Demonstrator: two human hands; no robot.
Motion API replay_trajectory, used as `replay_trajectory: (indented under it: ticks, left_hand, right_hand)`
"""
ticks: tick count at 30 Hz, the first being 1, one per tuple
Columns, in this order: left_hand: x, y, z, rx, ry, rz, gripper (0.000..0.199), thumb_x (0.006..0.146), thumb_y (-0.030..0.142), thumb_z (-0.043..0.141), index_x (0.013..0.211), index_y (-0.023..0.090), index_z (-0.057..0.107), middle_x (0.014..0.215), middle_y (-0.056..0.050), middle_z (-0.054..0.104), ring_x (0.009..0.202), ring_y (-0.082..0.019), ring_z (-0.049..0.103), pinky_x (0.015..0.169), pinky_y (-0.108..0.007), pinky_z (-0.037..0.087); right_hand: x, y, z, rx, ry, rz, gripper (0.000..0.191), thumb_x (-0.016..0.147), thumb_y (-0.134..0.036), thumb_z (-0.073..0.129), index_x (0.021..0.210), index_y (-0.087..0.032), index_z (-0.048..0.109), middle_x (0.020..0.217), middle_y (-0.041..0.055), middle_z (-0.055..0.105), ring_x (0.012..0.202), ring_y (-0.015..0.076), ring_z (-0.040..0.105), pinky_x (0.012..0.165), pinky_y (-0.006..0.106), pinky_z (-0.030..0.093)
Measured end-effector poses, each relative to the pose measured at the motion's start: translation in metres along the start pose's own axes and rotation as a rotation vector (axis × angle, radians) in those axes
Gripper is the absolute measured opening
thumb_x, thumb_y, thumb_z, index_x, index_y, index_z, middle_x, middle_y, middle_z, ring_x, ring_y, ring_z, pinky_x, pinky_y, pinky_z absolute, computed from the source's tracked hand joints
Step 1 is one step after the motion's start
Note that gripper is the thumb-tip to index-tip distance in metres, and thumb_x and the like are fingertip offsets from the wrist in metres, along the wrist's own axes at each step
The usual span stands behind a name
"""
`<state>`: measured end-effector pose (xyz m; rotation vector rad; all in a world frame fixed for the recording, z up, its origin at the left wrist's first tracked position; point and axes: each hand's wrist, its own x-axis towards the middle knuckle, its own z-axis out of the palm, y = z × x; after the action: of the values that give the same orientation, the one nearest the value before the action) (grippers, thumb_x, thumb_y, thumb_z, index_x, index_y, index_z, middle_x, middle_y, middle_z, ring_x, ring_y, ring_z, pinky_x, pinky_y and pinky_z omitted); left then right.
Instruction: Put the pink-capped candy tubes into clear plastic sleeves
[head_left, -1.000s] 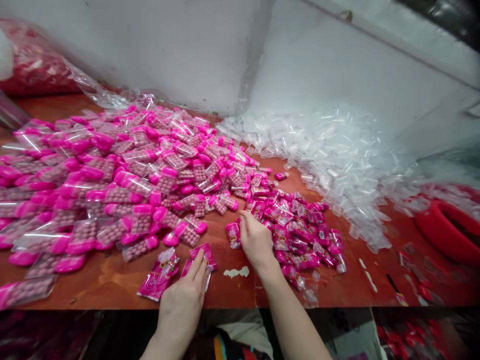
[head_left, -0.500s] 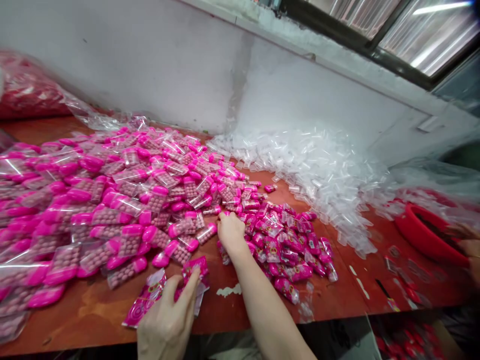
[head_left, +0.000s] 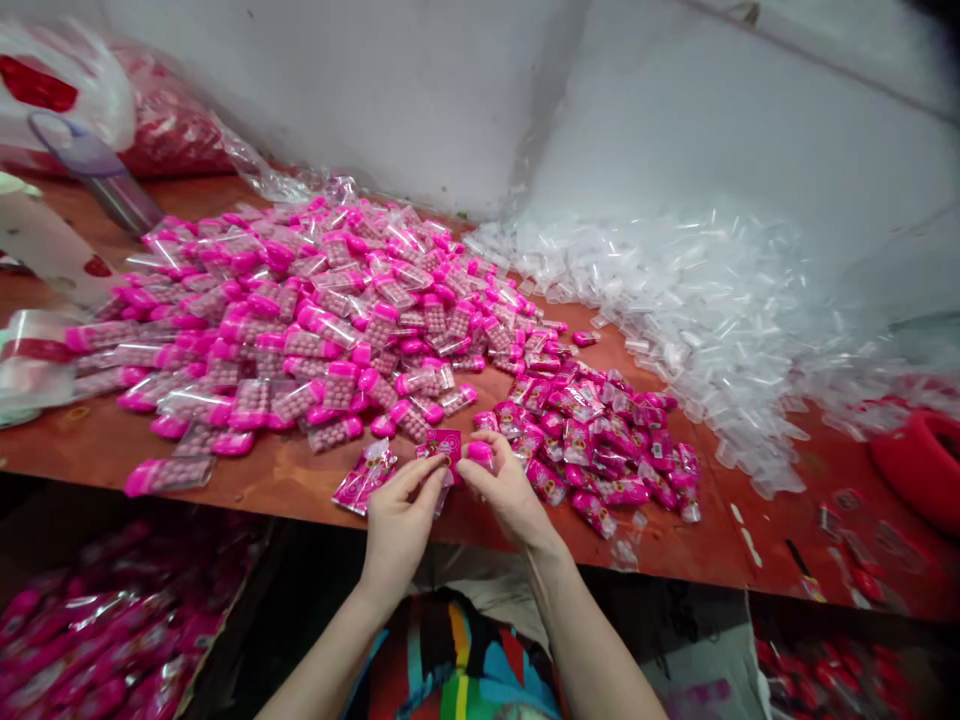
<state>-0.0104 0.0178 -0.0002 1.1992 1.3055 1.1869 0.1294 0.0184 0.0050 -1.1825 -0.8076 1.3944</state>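
Near the table's front edge, my left hand (head_left: 396,522) pinches a printed pink wrapper (head_left: 444,442) between thumb and fingers. Close beside it, my right hand (head_left: 514,492) is closed on a small candy container whose pink cap (head_left: 481,455) shows; its body is mostly hidden. Cap and wrapper are close together; whether they touch I cannot tell. More pink wrappers (head_left: 364,480) lie on the table left of my fingers. Beyond my hands spreads a heap of clear, pink-capped candy containers (head_left: 330,335). To the right lies a pile of containers in pink wrappers (head_left: 600,450).
Clear plastic pieces (head_left: 690,300) are heaped along the wall. At the right stands a red bowl (head_left: 919,465). A bottle (head_left: 112,180) and a bag of red pieces (head_left: 165,120) are at the back left. Wrapped packs (head_left: 105,640) fill a box below the table.
My right hand has drawn back from the heap and now holds a pink-capped container. My left hand has lifted a wrapper to meet it. The view has tilted downward.
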Motion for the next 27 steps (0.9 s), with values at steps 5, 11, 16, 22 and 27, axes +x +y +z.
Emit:
replay_trajectory:
  ticks: [5, 11, 16, 22, 27]
  left_hand:
    - [-0.001, 0.003, 0.007, -0.396, -0.024, -0.304, 0.049, 0.072, 0.032, 0.077, 0.116, 0.019, 0.061, 0.069, 0.002, 0.068, 0.033, -0.004, 0.038, 0.033, -0.018, 0.029]
    - [0.002, 0.004, -0.004, -0.417, -0.315, -0.511, 0.027, 0.072, 0.036, 0.077, 0.076, 0.013, 0.063, 0.042, 0.011, 0.039, 0.030, -0.002, 0.023, 0.033, -0.018, 0.026]
    - [-0.004, 0.001, 0.002, -0.416, -0.217, -0.444, 0.032, 0.068, 0.035, 0.080, 0.060, 0.014, 0.057, 0.044, 0.008, 0.040, 0.036, -0.003, 0.032, 0.036, -0.018, 0.026]
    - [-0.006, -0.005, 0.007, -0.448, -0.155, -0.529, 0.036, 0.066, 0.039, 0.081, 0.059, 0.016, 0.054, 0.040, 0.010, 0.036, 0.033, -0.003, 0.026, 0.035, -0.019, 0.021]
    - [-0.007, -0.001, -0.011, -0.356, -0.112, -0.498, 0.038, 0.074, 0.041, 0.075, 0.057, 0.017, 0.051, 0.035, 0.010, 0.033, 0.031, -0.003, 0.026, 0.036, -0.019, 0.022]
  right_hand:
    - [-0.009, 0.003, 0.001, -0.039, 0.039, -0.044, 0.041, 0.074, -0.024, 0.073, 0.111, -0.021, 0.054, 0.093, -0.0002, 0.067, 0.079, 0.0134, 0.063, 0.076, 0.028, 0.051]
    - [-0.013, -0.001, -0.017, -0.159, -0.058, -0.036, 0.038, 0.080, -0.024, 0.069, 0.116, -0.024, 0.056, 0.098, -0.0004, 0.068, 0.084, 0.0135, 0.064, 0.079, 0.026, 0.051]
    - [-0.015, 0.008, -0.015, -0.103, -0.074, -0.020, 0.046, 0.077, -0.026, 0.073, 0.118, -0.024, 0.055, 0.107, 0.0023, 0.069, 0.094, 0.0172, 0.067, 0.087, 0.031, 0.052]
    - [-0.007, 0.024, -0.008, -0.215, 0.069, -0.083, 0.039, 0.078, -0.028, 0.069, 0.114, -0.022, 0.057, 0.103, 0.0037, 0.068, 0.089, 0.0187, 0.066, 0.082, 0.033, 0.053]
    - [0.006, 0.028, -0.016, -0.669, 0.115, -0.215, 0.028, 0.085, -0.023, 0.056, 0.113, -0.023, 0.060, 0.095, 0.0042, 0.067, 0.083, 0.0213, 0.063, 0.081, 0.037, 0.050]
